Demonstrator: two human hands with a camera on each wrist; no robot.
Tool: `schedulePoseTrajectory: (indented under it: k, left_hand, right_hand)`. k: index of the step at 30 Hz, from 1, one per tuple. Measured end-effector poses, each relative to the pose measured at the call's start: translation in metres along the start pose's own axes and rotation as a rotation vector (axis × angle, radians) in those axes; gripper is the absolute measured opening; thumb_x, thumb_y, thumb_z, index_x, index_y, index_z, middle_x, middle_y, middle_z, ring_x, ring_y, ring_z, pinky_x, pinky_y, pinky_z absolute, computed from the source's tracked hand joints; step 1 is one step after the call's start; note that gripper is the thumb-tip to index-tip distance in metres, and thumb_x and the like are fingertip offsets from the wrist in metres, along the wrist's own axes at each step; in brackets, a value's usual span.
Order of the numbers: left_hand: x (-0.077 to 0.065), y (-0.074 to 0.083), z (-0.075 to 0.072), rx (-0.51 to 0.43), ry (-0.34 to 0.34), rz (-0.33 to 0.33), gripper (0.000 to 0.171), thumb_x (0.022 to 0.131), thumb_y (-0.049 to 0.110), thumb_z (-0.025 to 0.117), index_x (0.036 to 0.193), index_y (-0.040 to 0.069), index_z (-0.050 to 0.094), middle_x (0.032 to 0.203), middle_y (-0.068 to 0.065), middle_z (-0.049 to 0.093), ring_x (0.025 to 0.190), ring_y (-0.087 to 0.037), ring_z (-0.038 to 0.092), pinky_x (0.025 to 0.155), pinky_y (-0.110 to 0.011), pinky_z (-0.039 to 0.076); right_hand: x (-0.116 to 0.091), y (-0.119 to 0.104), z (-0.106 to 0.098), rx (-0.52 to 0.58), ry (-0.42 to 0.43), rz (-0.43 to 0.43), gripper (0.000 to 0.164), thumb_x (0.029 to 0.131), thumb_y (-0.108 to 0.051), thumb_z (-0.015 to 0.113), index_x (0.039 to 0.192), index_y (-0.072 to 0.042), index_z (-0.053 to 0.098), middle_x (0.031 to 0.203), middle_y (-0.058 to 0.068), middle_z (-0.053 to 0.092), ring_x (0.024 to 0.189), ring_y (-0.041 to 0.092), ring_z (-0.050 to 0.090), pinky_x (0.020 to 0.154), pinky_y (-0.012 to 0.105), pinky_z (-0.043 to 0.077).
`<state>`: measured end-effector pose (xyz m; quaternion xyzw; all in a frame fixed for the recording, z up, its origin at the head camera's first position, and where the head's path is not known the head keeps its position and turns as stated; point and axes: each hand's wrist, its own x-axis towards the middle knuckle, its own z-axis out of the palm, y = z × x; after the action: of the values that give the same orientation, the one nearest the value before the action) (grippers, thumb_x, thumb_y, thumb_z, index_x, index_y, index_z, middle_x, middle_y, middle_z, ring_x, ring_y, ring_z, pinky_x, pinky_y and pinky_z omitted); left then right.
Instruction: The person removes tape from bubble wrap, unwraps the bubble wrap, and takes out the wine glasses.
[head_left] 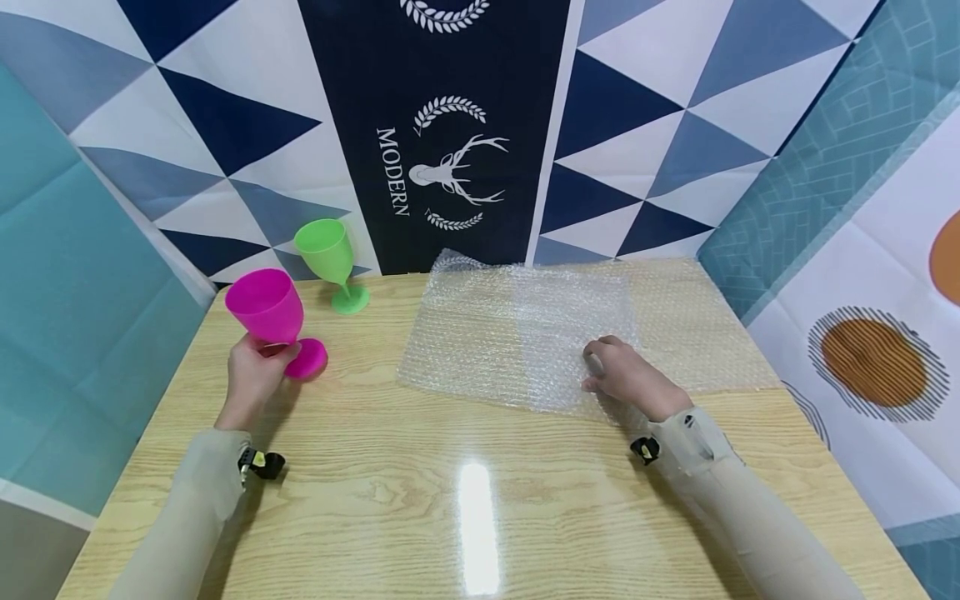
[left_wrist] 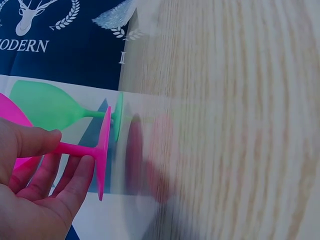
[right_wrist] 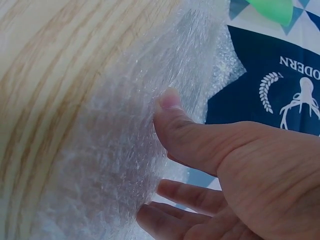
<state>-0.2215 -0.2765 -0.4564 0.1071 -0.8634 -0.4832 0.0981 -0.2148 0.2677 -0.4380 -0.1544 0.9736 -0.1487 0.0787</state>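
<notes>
My left hand (head_left: 257, 379) grips a magenta goblet (head_left: 264, 305) by its stem, at the left of the table. In the left wrist view, thumb and fingers close round the magenta stem (left_wrist: 76, 149), and the goblet's round foot appears held off the tabletop. Just behind it a light green goblet (head_left: 327, 254) stands upright. On the right, my right hand (head_left: 636, 380) is over a flat sheet of clear bubble wrap (head_left: 480, 333). The right wrist view shows its thumb and fingers spread apart at the wrap (right_wrist: 120, 130); whether the fingertips touch it I cannot tell.
The wooden table (head_left: 375, 492) meets a patterned cloth backdrop (head_left: 442, 167) at its back edge, with cloth panels on both sides. The wrap covers the back middle and right of the table, one corner raised against the backdrop. A light reflection shines in front.
</notes>
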Motion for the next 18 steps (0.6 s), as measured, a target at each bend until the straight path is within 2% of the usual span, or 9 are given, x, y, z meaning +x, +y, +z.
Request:
schedulePoseTrajectory:
  k: [5,12,18]
  left_hand:
    - [0.003,0.000,-0.002,0.013,-0.001,-0.008,0.041,0.095,0.013,0.071,0.132,-0.002,0.060,0.125,-0.021,0.067,0.093,0.006,0.057,0.081,-0.008,0.052]
    - [0.010,-0.004,-0.004,0.025,0.036,0.049,0.036,0.093,0.008,0.070,0.125,-0.005,0.061,0.119,-0.024,0.068,0.086,0.011,0.054,0.075,-0.003,0.048]
    - [0.014,-0.005,-0.007,0.049,0.043,0.038,0.035,0.094,0.009,0.070,0.125,-0.004,0.062,0.119,-0.023,0.069,0.086,0.011,0.053,0.076,-0.003,0.047]
  right_hand:
    - [0.001,-0.001,-0.001,-0.006,-0.003,-0.002,0.046,0.088,-0.013,0.082,0.122,0.010,0.062,0.128,0.035,0.058,0.122,0.052,0.056,0.105,0.059,0.049]
    - [0.001,0.000,-0.002,-0.002,0.004,-0.010,0.046,0.088,-0.013,0.081,0.123,0.010,0.062,0.127,0.034,0.059,0.121,0.051,0.057,0.104,0.058,0.050]
    - [0.000,-0.001,-0.003,-0.003,-0.031,0.019,0.054,0.090,-0.014,0.079,0.133,0.011,0.057,0.132,0.035,0.056,0.125,0.051,0.054,0.104,0.059,0.050]
